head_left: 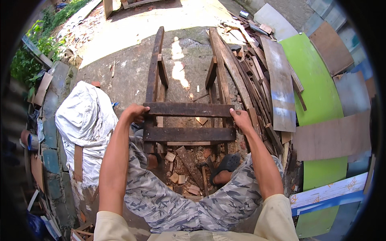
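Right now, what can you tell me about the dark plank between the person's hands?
The dark plank is a straight, narrow length of dark brown wood with a worn, marked face. It runs crosswise over the side rails, roughly parallel to a second dark board nearer the person. The left hand grips its left end, the right hand its right. Its underside is hidden, so whether it is fastened cannot be told.

The left forearm (113, 162) and right forearm (262, 162), both bare, reach forward well apart and slant inward. The left grip (136, 113) is curled closed, its thumb pointing inward above folded fingers. The right grip (241, 120) is clenched too, thumb angled forward and inward, its fingers mostly hidden.
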`<act>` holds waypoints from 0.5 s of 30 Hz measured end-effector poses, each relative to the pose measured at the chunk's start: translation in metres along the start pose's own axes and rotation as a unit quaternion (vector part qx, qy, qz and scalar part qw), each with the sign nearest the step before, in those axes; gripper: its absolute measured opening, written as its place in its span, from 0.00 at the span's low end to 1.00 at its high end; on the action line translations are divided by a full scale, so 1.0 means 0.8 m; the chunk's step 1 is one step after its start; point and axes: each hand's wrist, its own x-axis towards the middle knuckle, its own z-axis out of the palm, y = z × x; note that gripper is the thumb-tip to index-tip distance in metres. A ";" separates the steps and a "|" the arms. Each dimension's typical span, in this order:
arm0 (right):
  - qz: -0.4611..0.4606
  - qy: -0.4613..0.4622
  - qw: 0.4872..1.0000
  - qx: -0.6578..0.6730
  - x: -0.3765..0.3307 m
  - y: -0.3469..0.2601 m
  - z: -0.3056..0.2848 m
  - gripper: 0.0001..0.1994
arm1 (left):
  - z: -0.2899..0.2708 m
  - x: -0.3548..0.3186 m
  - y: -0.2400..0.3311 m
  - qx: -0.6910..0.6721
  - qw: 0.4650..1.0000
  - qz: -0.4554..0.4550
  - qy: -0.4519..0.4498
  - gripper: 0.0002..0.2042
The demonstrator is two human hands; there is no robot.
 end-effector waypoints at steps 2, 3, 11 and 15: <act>0.014 -0.029 0.999 0.000 -0.012 -0.008 -0.013 0.31 | 0.013 -0.009 0.003 0.003 1.000 0.018 0.016 0.28; 0.007 -0.041 0.999 -0.002 -0.015 -0.012 -0.017 0.31 | 0.014 -0.016 0.006 0.004 0.999 0.030 0.028 0.28; -0.113 -0.032 0.993 -0.025 -0.028 0.001 -0.008 0.33 | 0.035 -0.009 -0.012 0.043 0.984 0.121 0.128 0.27; -0.119 0.012 0.992 -0.036 -0.025 0.006 -0.010 0.33 | 0.058 -0.018 -0.012 0.088 0.963 0.158 0.198 0.33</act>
